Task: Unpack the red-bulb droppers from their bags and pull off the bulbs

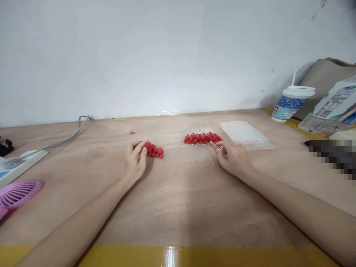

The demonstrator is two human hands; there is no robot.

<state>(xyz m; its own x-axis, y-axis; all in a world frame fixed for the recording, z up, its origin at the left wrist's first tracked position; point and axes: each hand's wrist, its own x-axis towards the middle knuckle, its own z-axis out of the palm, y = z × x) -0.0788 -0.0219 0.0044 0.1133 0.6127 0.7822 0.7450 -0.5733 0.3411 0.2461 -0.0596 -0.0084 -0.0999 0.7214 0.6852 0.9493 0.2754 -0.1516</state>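
My left hand has its fingertips closed at a pile of small red rubbery caps, with a red piece at thumb and forefinger. My right hand pinches a thin clear plastic tube, tilted toward the left. Between the hands lies a row of similar clear tubes, side by side on the wooden table. Just behind that row is a stack of clear tubes with red tips, their red ends facing me.
Flat clear plastic bags lie right of the red-tipped stack. A lidded paper cup and a plastic bottle stand at the right. At the left are a white power strip with a grey cable and a pink fan.
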